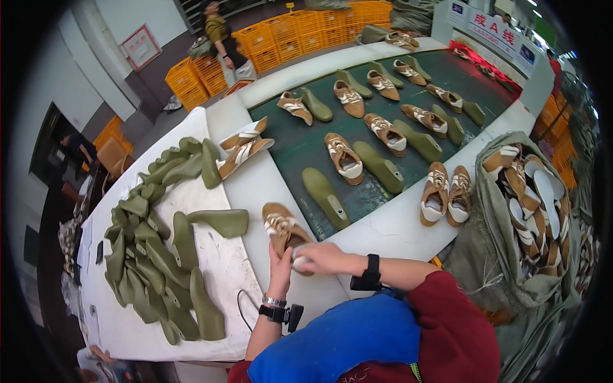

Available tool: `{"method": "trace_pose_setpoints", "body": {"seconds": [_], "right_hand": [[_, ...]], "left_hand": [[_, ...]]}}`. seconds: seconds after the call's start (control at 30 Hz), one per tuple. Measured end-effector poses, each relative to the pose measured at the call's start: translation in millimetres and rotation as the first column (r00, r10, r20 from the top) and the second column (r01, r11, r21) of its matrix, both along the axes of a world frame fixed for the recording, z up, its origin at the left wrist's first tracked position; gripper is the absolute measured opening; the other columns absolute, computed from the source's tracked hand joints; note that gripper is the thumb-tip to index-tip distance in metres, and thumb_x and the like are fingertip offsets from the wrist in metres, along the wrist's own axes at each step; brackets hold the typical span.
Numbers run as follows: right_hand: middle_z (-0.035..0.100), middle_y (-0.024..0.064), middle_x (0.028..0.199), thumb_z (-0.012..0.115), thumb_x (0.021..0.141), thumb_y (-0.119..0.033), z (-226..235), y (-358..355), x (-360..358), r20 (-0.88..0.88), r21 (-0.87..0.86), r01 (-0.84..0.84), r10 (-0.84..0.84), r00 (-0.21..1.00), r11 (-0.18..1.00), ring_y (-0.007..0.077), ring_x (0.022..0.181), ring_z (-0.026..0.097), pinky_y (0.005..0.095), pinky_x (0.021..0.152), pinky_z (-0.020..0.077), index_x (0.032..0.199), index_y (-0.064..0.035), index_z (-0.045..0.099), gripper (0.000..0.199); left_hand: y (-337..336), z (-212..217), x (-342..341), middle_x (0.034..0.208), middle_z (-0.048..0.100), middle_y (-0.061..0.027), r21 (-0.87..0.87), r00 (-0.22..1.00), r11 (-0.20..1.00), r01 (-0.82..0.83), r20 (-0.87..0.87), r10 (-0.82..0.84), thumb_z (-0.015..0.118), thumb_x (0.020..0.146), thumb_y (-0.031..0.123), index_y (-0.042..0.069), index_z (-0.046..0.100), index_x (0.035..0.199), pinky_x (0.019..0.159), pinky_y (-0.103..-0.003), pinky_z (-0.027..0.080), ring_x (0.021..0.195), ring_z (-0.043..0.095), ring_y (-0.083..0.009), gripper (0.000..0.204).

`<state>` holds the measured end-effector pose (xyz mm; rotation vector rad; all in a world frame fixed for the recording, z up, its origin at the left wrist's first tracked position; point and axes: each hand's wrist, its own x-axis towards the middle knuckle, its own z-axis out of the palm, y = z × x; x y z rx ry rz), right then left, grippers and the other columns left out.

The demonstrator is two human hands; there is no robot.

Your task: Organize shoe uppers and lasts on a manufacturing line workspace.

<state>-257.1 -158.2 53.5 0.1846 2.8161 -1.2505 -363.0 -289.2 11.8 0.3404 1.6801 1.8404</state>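
Note:
A tan and white shoe upper point(281, 228) lies on the white bench edge in front of me. My left hand point(280, 263) grips its heel end from the left. My right hand point(320, 257) closes over the same heel end from the right, fingers wrapped around it. Both wrists wear black bands. Just left of the shoe lies a single olive-green shoe last point(220, 221). Another green last point(325, 196) rests on the dark green conveyor belt point(300, 148) just beyond the shoe.
A heap of green lasts point(153, 255) covers the white table at left. Several shoes and lasts ride the belt. Two finished shoes point(447, 195) sit at right, beside a sack of uppers point(533, 204). A person stands by orange crates point(281, 35) at the back.

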Motion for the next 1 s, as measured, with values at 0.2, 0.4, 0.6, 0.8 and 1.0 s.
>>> {"method": "trace_pose_setpoints", "body": {"seconds": [0.2,0.4,0.6,0.8,1.0], "right_hand": [[0.055,0.0184,0.103,0.061,0.079,-0.020,-64,73,-47,-0.241,-0.078,0.298,-0.308,0.920,0.951,0.0358,0.097,0.054,0.0406,0.083,0.0449,0.104,-0.0098,0.057,0.028],[0.053,0.0203,0.107,0.059,0.080,-0.017,-104,124,-102,-0.148,-0.057,0.405,-0.408,0.901,0.913,0.0381,0.098,0.054,0.0411,0.085,0.0440,0.105,-0.0063,0.054,0.028],[0.050,0.0238,0.109,0.052,0.081,-0.010,-90,125,-153,-0.029,0.238,0.407,-0.412,0.911,0.882,0.0395,0.095,0.056,0.0437,0.080,0.0474,0.110,-0.0047,0.050,0.030],[0.054,0.0186,0.112,0.053,0.081,-0.015,-51,163,-163,-0.042,0.406,0.203,-0.204,0.978,0.891,0.0370,0.096,0.057,0.0414,0.084,0.0466,0.114,-0.0111,0.054,0.033],[0.064,0.0153,0.083,0.058,0.079,-0.016,-23,144,-120,-0.025,0.175,0.138,-0.135,0.990,0.975,0.0336,0.078,0.062,0.0406,0.069,0.0489,0.103,-0.0064,0.060,0.025]], "left_hand": [[-8,-20,-24,0.125,0.049,-0.0134,-0.318,0.970,0.938,0.134,-0.152,-0.190,0.059,0.087,0.020,0.002,0.040,0.131,0.094,-0.030,0.039,0.110,0.049,-0.0194,0.052],[-26,-46,-19,0.115,0.058,-0.0149,-0.388,0.966,0.909,0.155,-0.134,-0.222,0.060,0.085,0.017,-0.001,0.051,0.120,0.092,-0.031,0.043,0.108,0.055,-0.0215,0.040],[-32,-62,-30,0.113,0.059,-0.0137,-0.400,0.977,0.903,0.154,-0.072,-0.199,0.058,0.086,0.013,-0.001,0.052,0.118,0.092,-0.030,0.043,0.107,0.055,-0.0197,0.036],[-35,-50,-55,0.112,0.057,-0.0192,-0.479,0.831,0.878,0.014,-0.482,-0.276,0.061,0.080,0.014,0.002,0.055,0.114,0.091,-0.037,0.043,0.105,0.054,-0.0345,0.036],[-34,-56,-159,0.126,0.044,-0.0256,-0.324,0.728,0.850,-0.415,-0.679,0.096,0.066,0.075,0.015,-0.004,0.037,0.127,0.101,-0.041,0.034,0.118,0.042,-0.0373,0.063]]}}
